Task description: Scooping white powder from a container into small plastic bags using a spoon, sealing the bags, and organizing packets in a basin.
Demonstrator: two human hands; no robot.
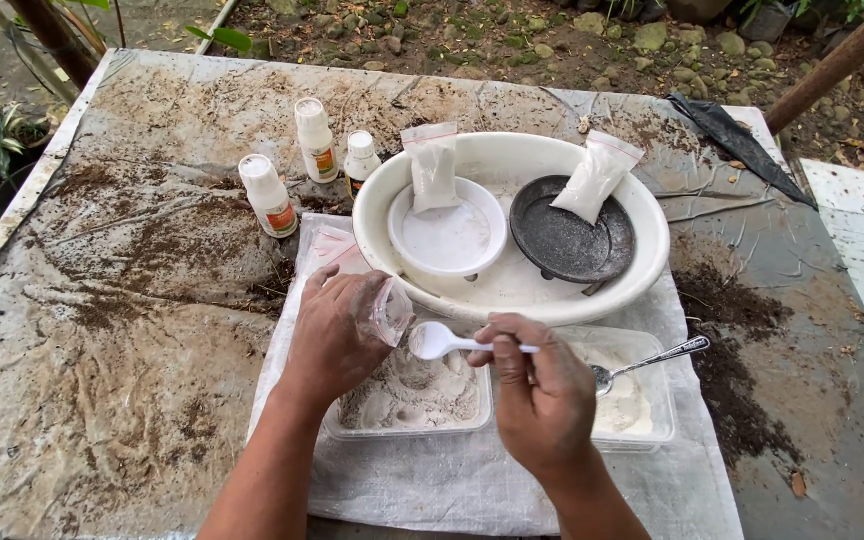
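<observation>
Fingers of the left hand (337, 335) close round a small clear bag (392, 312), its mouth tilted toward the white plastic spoon (444, 342) pinched in the right hand (542, 395), above a clear tray of white powder (417, 395). Risk, as judged: a wavering spoon or collapsing bag mouth would scatter powder. Count, left to right: three white bottles (314, 140), one basin (642, 275), two dishes (449, 238), two filled bags (434, 168), two trays, one metal spoon (652, 360).

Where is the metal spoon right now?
In the head view, the metal spoon rests in the right-hand clear tray, handle pointing right, just beyond the right hand and below the big white basin.
</observation>
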